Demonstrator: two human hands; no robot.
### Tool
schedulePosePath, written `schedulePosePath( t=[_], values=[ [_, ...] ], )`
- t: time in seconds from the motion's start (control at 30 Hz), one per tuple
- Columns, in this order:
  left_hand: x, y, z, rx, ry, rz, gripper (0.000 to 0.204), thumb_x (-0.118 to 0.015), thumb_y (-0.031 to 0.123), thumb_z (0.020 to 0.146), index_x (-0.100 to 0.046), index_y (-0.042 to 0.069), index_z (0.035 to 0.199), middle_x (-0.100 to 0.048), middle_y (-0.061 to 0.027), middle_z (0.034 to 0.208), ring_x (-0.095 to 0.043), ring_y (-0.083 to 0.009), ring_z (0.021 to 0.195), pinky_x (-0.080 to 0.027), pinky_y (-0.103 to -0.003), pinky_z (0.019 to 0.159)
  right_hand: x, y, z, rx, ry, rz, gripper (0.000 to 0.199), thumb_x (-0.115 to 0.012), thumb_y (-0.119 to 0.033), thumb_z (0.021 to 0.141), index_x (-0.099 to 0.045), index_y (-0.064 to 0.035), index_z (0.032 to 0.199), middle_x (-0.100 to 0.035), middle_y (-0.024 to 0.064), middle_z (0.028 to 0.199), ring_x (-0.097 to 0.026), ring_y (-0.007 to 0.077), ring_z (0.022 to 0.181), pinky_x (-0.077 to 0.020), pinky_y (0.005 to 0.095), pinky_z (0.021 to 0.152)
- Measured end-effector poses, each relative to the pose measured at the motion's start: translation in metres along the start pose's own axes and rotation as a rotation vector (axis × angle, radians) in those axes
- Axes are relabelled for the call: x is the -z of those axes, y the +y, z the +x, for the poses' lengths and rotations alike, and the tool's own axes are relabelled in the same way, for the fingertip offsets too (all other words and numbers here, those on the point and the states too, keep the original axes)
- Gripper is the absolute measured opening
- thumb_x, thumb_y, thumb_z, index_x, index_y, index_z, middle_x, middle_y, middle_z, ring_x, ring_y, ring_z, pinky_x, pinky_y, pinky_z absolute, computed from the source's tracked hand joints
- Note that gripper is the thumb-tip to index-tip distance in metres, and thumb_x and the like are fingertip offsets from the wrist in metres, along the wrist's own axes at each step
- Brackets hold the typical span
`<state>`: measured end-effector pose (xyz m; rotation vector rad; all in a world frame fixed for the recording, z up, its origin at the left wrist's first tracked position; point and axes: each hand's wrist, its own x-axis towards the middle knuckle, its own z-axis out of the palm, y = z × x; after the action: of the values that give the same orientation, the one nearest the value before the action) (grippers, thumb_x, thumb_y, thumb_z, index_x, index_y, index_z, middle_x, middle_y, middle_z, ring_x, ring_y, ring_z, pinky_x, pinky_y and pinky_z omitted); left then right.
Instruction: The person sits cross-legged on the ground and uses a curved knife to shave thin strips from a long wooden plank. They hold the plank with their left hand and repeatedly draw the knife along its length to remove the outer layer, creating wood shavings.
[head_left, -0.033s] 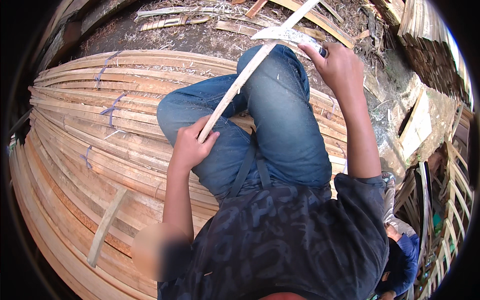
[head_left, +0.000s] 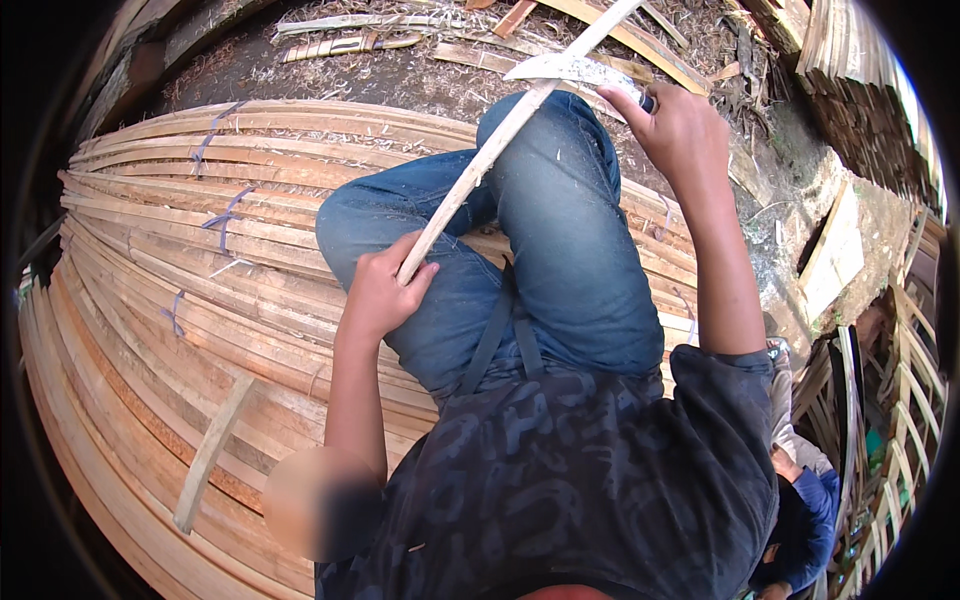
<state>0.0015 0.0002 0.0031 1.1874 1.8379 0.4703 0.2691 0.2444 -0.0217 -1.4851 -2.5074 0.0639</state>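
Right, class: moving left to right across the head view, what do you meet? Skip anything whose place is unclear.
Loose slat → left hand → knife → right hand → co-worker's blue sleeve.

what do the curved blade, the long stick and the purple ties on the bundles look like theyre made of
Curved blade: probably steel, judging by its thin, pointed shape; the surface looks pale and blotchy.
Long stick: apparently bare wood, pale and matte with slightly uneven edges.
Purple ties: thin, knotted and flexible, perhaps plastic strip or fabric; too small to tell.
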Motion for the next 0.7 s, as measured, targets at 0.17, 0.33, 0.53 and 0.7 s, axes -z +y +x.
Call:
schedulePosePath(
  t=[0.17,0.33,0.53,0.7],
  values=[
    [0.002,-0.004,0.002,-0.003,-0.013,-0.018,0.028,-0.068,0.007,0.083,-0.064,0.001,0.11,-0.067,-0.0237,0.082,-0.067,-0.041,0.079,-0.052,-0.041,0.066,-0.005,0.016,0.022,0.025,-0.007,-0.101,0.083,-0.048,-0.081,0.079,-0.057,-0.0031,0.052,-0.055,0.0138,0.047,-0.059,0.0274,0.043,-0.0437,0.0349,0.039],
    [0.003,0.005,0.007,-0.022,-0.016,-0.017,0.025,-0.066,0.007,0.084,-0.064,0.0,0.108,-0.066,-0.0247,0.081,-0.065,-0.0426,0.079,-0.052,-0.042,0.066,-0.007,0.027,0.033,0.001,0.024,-0.117,0.084,-0.046,-0.084,0.078,-0.059,-0.004,0.055,-0.055,0.0113,0.047,-0.059,0.0253,0.045,-0.0432,0.0334,0.039],
    [0.005,0.003,0.008,-0.024,-0.033,-0.056,0.02,-0.065,0.008,0.085,-0.064,0.0,0.104,-0.065,-0.0243,0.079,-0.064,-0.0442,0.076,-0.051,-0.043,0.065,-0.003,0.006,0.027,-0.081,-0.142,-0.062,0.08,-0.05,-0.077,0.082,-0.065,-0.002,0.061,-0.057,0.0145,0.049,-0.061,0.028,0.046,-0.0474,0.0371,0.044],
    [0.008,-0.003,0.013,-0.08,-0.027,-0.03,0.019,-0.065,0.009,0.085,-0.064,0.0,0.102,-0.065,-0.0241,0.078,-0.063,-0.0442,0.076,-0.051,-0.044,0.064,0.004,-0.048,0.0,0.204,-0.198,-0.032,0.07,-0.054,-0.073,0.084,-0.066,-0.0068,0.062,-0.058,0.0121,0.049,-0.063,0.0272,0.047,-0.0496,0.037,0.046]
  ],
)
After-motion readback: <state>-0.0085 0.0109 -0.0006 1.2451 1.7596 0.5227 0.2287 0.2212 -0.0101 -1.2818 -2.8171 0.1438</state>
